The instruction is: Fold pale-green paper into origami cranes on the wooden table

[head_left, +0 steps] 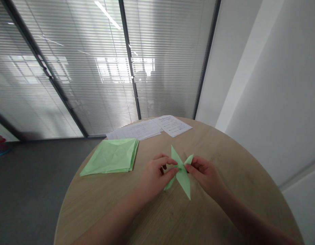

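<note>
Between my two hands is a light green folded-paper figure [183, 181], held just over the table, with pointed flaps sticking out up, down and to the sides. My left hand [157, 173] pinches its left side between thumb and fingers. On the right, my right hand [204, 173] grips the base of the upper right point, thumb on the near side. Fingers cover parts of the folds at the middle. A stack of creased light green paper sheets [111, 156] lies left of my left hand.
Round wooden table [236, 163] under everything. At its far edge lie several white papers [137, 130] and a printed sheet [172, 126]. Beyond stands a glass partition with blinds [167, 68]; a white wall [274, 85] rises on the right. A pink and blue object [0, 146] sits on the floor at left.
</note>
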The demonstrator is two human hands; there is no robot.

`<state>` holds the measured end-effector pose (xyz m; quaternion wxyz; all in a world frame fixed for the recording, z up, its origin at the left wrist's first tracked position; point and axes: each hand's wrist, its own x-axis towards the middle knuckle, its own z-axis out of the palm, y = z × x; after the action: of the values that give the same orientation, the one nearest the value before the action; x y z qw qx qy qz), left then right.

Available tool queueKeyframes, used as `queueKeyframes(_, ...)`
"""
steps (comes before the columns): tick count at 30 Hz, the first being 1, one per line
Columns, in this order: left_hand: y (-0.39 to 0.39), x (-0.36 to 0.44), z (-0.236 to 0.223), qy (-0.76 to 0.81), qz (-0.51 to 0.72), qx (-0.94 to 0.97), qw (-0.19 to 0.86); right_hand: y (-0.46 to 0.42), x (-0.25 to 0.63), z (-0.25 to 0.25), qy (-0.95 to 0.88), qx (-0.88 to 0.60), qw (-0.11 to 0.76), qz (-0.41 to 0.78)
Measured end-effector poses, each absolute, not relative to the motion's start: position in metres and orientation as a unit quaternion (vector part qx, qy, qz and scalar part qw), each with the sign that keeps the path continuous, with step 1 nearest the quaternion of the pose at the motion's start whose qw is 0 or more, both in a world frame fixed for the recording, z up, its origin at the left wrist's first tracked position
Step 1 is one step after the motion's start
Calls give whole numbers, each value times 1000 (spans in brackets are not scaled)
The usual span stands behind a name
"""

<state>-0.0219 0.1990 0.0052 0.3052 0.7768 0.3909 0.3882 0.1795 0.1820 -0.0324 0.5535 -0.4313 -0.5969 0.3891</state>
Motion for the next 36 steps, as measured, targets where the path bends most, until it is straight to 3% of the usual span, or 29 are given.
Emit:
queueKeyframes(5, 193, -24, 13, 383, 382, 796, 273, 174, 179, -29, -653, -413, 549, 319)
queueKeyframes(9, 184, -26, 22, 353, 400, 824, 190, 164, 179, -21, -696, -387, 551, 252)
queueKeyframes(16, 185, -29, 21, 320, 444, 831, 97, 161, 181, -25, -668, -374, 592, 252)
queueKeyframes(24, 183, -27, 19, 298, 421, 855, 53, 159, 179, -16, -711, -352, 578, 191)
queueKeyframes(28, 184, -28, 20, 307, 438, 842, 70, 158, 179, -18, -688, -364, 594, 204)
queueKeyframes(36, 193, -31, 19, 309, 518, 772, 201, 165, 183, -28, -574, -367, 653, 330)
